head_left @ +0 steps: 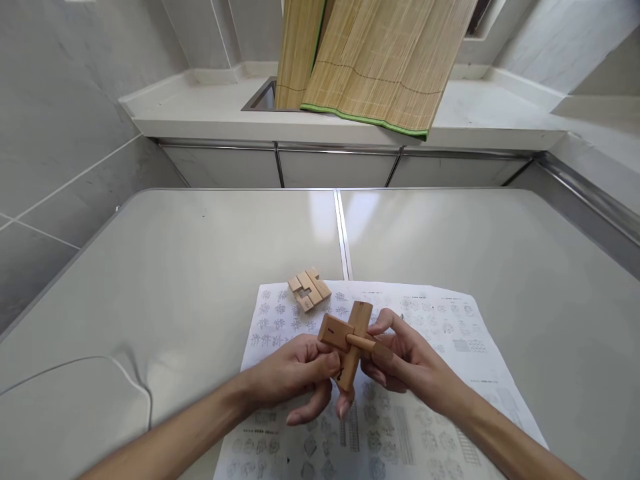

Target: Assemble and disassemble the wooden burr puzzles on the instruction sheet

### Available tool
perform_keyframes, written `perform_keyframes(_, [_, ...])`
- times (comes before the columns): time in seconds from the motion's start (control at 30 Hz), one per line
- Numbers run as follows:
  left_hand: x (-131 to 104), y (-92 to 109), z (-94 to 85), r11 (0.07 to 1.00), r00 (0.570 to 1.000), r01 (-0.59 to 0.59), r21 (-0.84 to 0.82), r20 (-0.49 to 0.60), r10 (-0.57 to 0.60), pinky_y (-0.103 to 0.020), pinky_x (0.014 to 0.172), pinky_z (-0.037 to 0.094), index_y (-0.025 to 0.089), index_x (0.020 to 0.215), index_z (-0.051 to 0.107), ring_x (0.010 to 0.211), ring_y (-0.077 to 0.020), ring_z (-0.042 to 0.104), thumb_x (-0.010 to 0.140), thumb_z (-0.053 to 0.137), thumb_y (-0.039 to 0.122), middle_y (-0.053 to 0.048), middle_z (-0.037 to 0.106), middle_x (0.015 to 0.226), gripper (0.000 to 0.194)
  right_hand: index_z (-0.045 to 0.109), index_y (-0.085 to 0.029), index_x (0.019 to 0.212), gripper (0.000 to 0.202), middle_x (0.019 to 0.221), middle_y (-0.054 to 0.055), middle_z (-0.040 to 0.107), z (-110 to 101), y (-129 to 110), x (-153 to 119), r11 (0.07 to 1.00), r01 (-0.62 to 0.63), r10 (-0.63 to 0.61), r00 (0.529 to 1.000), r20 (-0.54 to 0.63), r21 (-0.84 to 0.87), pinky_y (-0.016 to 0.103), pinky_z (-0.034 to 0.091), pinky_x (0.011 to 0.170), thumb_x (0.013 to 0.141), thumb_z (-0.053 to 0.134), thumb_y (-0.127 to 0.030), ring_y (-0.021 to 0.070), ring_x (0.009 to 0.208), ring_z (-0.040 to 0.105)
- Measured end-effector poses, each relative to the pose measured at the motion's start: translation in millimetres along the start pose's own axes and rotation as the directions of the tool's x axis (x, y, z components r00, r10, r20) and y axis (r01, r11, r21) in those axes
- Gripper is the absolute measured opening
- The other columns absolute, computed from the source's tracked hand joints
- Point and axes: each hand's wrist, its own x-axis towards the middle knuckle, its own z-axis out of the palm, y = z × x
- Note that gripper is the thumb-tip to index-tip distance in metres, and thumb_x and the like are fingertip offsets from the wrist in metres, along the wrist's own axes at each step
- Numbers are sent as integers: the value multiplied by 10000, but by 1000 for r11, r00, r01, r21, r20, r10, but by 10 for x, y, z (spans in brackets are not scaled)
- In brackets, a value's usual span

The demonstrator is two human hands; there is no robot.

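Observation:
Several brown wooden puzzle pieces (356, 333) cross one another above a printed sheet (280, 400). My left hand (313, 377) grips them from the left, thumb on the near side of the block. From the right, my right hand (403, 357) pinches the thin rod-like piece and the side of the assembly. Dark marks show on the wood. Beyond my left hand, a group of lighter wooden pieces (315, 293) lies at the sheet's far left edge, with a small gap in its middle.
The pale table (150, 267) has a metal seam (343, 233) down its middle. A white cable (135, 380) curves over its left side. Beyond stands a counter (200, 123) with a sink (265, 97) and a hanging bamboo mat (385, 67).

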Motion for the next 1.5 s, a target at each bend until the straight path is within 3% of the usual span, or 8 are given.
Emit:
perform_keyframes(0.33, [11,-4,6,999,978,30,-41,-204,-38,-174,303,302,121,922,654,260,-51,425,1011,597,636,21,669,542,526,553,-214,1167,357,831,12,732,-2,0,14,991,-90,95,995,40,-102,193,411,450,1018,692,-507,60,435,559])
perform_keyframes(0.47, [17,-20,4,998,971,22,-55,-237,-34,-158,295,309,127,937,636,260,-57,415,1045,546,613,25,652,511,506,613,-187,1128,355,830,23,728,-21,19,29,994,-100,102,994,43,-46,186,409,430,1023,676,-520,73,436,606])
perform_keyframes(0.63, [19,-50,-14,992,960,-52,-118,-278,17,-147,321,336,154,867,607,279,-54,398,1066,572,499,34,629,494,400,679,-164,921,331,736,-26,653,-74,-23,58,982,-8,46,979,-200,187,148,393,420,1004,722,-482,11,401,468])
perform_keyframes(0.73, [17,-43,-15,993,960,-37,-109,-281,5,-151,352,360,156,873,609,297,-50,401,1077,567,451,35,634,512,361,692,-165,891,286,628,-62,566,-99,-68,75,952,98,13,932,-361,289,114,398,427,1002,745,-424,5,410,359])
perform_keyframes(0.83, [14,-22,-6,996,955,-18,-92,-297,-10,-162,379,373,161,868,606,315,-52,400,1085,554,445,40,621,511,361,674,-201,893,211,745,-57,611,-108,-102,97,907,235,-34,868,-495,350,102,402,391,966,793,-359,12,427,322])
perform_keyframes(1.2, [14,-29,-14,999,944,9,-51,-330,-25,-213,470,381,156,908,639,403,-73,426,1062,575,428,41,598,529,319,699,-223,1048,175,1071,23,724,-197,-134,120,820,488,-68,602,-795,299,144,581,504,917,805,-271,52,560,503])
perform_keyframes(1.33, [16,-26,-3,1000,940,16,-8,-342,-18,-221,494,383,158,924,643,437,-78,427,1049,596,444,45,592,552,315,679,-224,1011,222,908,-5,667,-207,-140,101,836,481,-110,619,-777,265,141,551,501,906,825,-354,68,570,507])
perform_keyframes(1.5, [10,0,33,989,951,64,136,-310,-19,-234,558,439,162,975,653,496,-97,494,1066,564,483,36,615,597,346,678,-229,978,194,783,-19,603,-107,-128,89,922,325,-94,714,-694,210,192,483,457,954,768,-400,95,537,480])
